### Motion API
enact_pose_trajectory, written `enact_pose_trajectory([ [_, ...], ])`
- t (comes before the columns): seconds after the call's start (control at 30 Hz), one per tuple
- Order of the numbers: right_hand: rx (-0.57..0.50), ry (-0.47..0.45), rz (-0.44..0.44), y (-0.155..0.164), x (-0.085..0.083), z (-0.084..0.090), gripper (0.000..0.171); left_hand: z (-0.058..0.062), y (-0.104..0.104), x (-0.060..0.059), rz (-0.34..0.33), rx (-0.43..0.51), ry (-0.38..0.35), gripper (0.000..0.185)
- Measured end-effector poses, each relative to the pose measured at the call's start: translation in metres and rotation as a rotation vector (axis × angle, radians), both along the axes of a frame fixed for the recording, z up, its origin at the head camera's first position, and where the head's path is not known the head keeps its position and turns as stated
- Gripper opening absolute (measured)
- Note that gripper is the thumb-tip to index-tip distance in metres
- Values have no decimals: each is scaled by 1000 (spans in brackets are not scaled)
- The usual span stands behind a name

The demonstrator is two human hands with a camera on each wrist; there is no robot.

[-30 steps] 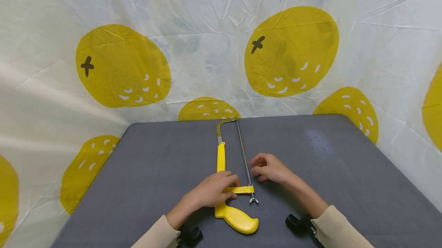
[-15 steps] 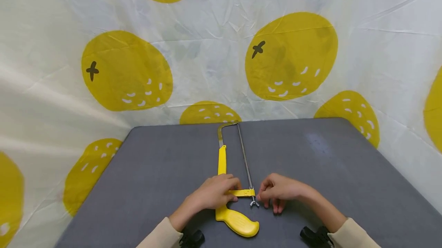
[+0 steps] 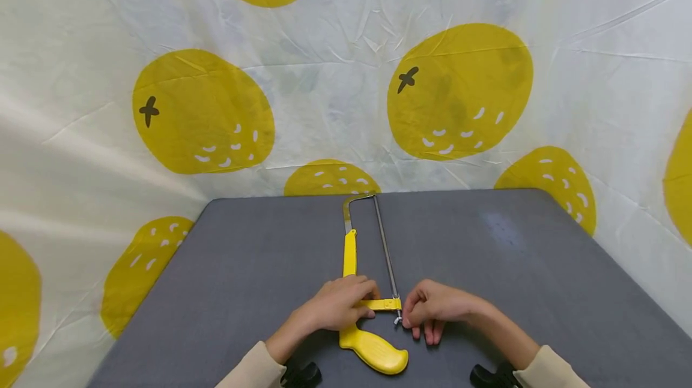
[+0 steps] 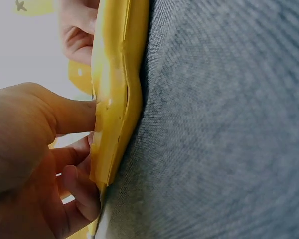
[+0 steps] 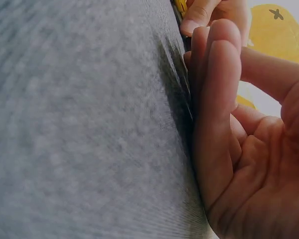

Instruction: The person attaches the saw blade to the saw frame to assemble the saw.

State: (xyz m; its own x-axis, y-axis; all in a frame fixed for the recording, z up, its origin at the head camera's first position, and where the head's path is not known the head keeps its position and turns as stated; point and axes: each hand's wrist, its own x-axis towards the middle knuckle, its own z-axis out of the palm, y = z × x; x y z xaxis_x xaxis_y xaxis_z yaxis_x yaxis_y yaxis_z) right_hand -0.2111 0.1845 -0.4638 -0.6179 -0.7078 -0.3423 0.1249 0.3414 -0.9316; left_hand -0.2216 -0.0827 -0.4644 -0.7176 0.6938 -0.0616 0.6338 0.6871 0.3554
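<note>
Yellow hacksaw [image 3: 350, 256] – one, hands – two

Hacksaw [image 3: 354, 268]: lies flat on the desk [image 3: 243, 268], about midway between the left and right edges, lengthwise from the near edge to the far edge. Handle [image 3: 373, 349] at the near edge; bow end touching or just short of the far edge. Blade [image 3: 385, 250] along the right side of the frame.

Left hand [image 3: 335, 304]: on the saw frame just behind the handle, left of the blade.

Right hand [image 3: 435, 310]: on the desk just right of the blade's near end, fingertips at the blade's end fitting.

Cloth backdrop [image 3: 324, 75]: behind the far edge, also past the left and right edges.
</note>
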Motion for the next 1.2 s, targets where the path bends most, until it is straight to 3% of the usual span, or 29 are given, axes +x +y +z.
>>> enact_pose_trajectory([
  [0.53, -31, -6, 20, -1, -2, -10, 15, 0, -2, 1, 39, 11, -18, 18],
  [1.0, -44, -77, 30, 0, -3, -8, 13, -6, -2, -2, 5, 34, -25, 17],
  [1.2, -42, -107, 15, -3, -4, -9, 23, -6, -4, -3, 13, 34, -32, 17],
])
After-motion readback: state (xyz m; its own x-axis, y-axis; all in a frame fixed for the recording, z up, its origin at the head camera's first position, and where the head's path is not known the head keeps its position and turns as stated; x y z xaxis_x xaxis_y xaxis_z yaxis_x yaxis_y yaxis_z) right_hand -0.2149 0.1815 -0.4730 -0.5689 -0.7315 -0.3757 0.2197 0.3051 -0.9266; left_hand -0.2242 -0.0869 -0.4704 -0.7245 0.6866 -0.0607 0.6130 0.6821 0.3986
